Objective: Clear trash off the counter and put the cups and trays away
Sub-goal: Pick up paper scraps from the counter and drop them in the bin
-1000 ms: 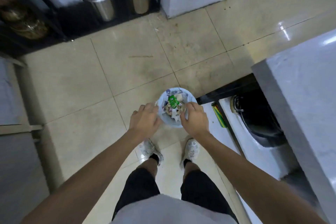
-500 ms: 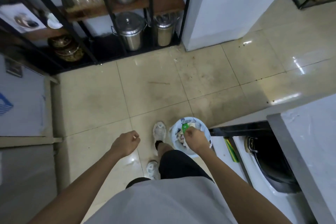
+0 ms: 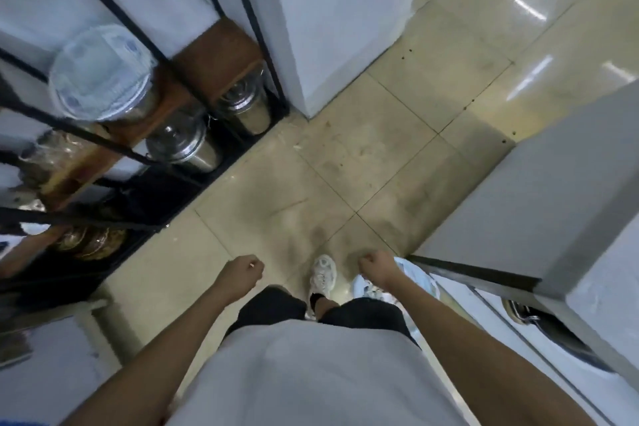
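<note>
A small white and blue trash bin [image 3: 420,278] with pale scraps inside stands on the floor by the dark lower edge of the counter. My right hand [image 3: 378,270] is a closed fist in front of it and hides most of it; I see nothing gripped in that hand. My left hand [image 3: 242,275] is also curled into a fist, out over the tiled floor to the left of my white shoe [image 3: 323,275], with nothing visible in it.
A black metal rack [image 3: 114,145] at the left holds steel canisters [image 3: 183,145] and a stack of clear plastic lids [image 3: 100,73]. A white cabinet [image 3: 339,10] stands ahead. The grey counter [image 3: 553,183] is at the right, above a black pan [image 3: 539,322].
My left hand came off the trash bin, then my right fist pulled back from its rim. The view rose and swung left toward the rack; the bin stayed by the counter.
</note>
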